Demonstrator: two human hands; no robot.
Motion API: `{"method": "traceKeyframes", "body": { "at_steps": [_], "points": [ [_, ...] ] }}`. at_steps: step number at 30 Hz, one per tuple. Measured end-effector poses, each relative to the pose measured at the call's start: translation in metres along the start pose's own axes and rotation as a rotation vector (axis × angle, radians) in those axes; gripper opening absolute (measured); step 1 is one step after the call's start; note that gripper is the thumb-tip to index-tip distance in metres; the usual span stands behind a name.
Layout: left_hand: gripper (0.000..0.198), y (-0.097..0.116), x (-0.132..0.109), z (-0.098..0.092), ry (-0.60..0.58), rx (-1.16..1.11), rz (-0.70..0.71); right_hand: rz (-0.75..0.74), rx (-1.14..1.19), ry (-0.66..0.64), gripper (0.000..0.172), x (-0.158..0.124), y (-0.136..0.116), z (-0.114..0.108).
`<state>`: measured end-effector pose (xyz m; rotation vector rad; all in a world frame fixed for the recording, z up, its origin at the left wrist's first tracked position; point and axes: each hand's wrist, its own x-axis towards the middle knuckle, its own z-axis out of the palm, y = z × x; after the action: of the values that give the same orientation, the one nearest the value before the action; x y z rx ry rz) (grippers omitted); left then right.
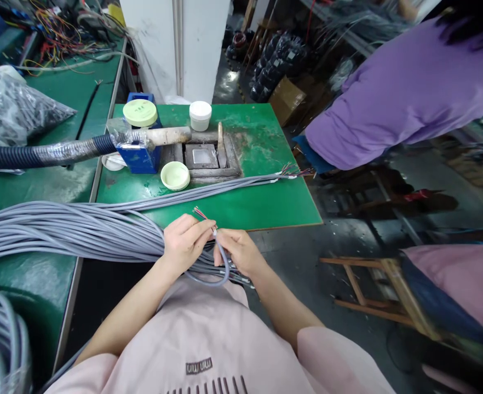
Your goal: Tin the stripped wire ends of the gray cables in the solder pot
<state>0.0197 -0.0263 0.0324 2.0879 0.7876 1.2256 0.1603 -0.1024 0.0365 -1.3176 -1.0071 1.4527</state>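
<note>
Close in front of my chest, a grey cable [225, 268] bends in a loop up to its stripped end. My left hand [186, 241] pinches the thin red and dark wires [200, 213] that fan out of that end. Just below the wires, my right hand [239, 249] grips the cable near a small white band. A thick bundle of grey cables [69, 230] runs from the left to beneath my hands, with several tips under my right hand. More grey cables [225, 189] lie across the green table, their stripped ends pointing right.
Behind the cables sits a solder pot [202, 156] in a metal frame. Around it are a white tub [200, 116], a pale green lid [175, 176] and a blue holder [138, 156] under a ribbed hose [52, 153]. A person in a purple sleeve [409, 93] is at the right.
</note>
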Motion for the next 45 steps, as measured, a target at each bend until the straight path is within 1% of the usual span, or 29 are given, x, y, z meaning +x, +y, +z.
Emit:
{"method": "traceKeyframes", "body": {
  "at_steps": [2,5,7,10,13,15,16,18,20,22,25,27,29,31,35,38,41,45],
  "points": [
    [0.011,0.0,-0.004,0.003,-0.017,0.03,0.058,0.083,0.23,-0.02,0.052,0.005,0.003,-0.001],
    [0.015,0.0,-0.01,0.009,-0.091,0.053,0.112,0.134,0.413,-0.02,0.052,0.01,0.006,0.0],
    [0.017,0.0,-0.013,0.012,-0.131,0.048,0.125,0.133,0.465,-0.004,0.046,0.013,0.005,0.001],
    [0.018,-0.001,-0.014,0.015,-0.14,0.01,0.109,0.113,0.479,0.049,0.036,0.014,0.002,0.004],
    [0.016,-0.001,-0.012,0.015,-0.094,-0.059,0.107,0.067,0.499,0.126,0.037,0.014,-0.001,0.009],
    [0.014,0.001,-0.009,0.016,-0.079,-0.153,0.061,0.043,0.492,0.179,0.039,0.013,-0.002,0.011],
    [0.013,0.003,-0.008,0.016,-0.07,-0.212,0.006,0.029,0.476,0.209,0.039,0.012,-0.002,0.012],
    [0.011,0.008,-0.006,0.018,-0.031,-0.34,-0.163,-0.022,0.431,0.266,0.038,0.011,-0.002,0.012],
    [0.012,0.013,-0.004,0.022,0.026,-0.49,-0.365,-0.089,0.382,0.288,0.036,0.012,-0.002,0.01],
    [0.016,0.016,-0.003,0.026,0.053,-0.664,-0.527,-0.148,0.323,0.289,0.033,0.013,-0.003,0.007],
    [0.019,0.015,-0.001,0.032,0.076,-0.904,-0.668,-0.227,0.166,0.333,0.027,0.016,-0.004,0.003],
    [0.019,0.013,-0.001,0.035,0.117,-0.992,-0.727,-0.291,0.014,0.384,0.022,0.016,-0.006,0.001],
    [0.018,0.011,-0.002,0.035,0.158,-0.999,-0.741,-0.365,-0.121,0.415,0.018,0.017,-0.008,0.0],
    [0.016,0.009,-0.003,0.033,0.191,-0.929,-0.706,-0.419,-0.217,0.415,0.015,0.017,-0.01,-0.001],
    [0.009,0.006,-0.003,0.025,0.265,-0.709,-0.626,-0.414,-0.374,0.34,0.015,0.022,-0.014,-0.004],
    [0.008,0.002,-0.001,0.02,0.318,-0.649,-0.597,-0.419,-0.437,0.269,0.017,0.028,-0.016,-0.004],
    [0.014,-0.003,0.001,0.017,0.312,-0.689,-0.614,-0.445,-0.462,0.23,0.017,0.037,-0.022,-0.001],
    [0.019,-0.013,0.004,0.007,0.249,-0.712,-0.63,-0.433,-0.497,0.195,0.018,0.058,-0.038,0.003]
  ]
}}
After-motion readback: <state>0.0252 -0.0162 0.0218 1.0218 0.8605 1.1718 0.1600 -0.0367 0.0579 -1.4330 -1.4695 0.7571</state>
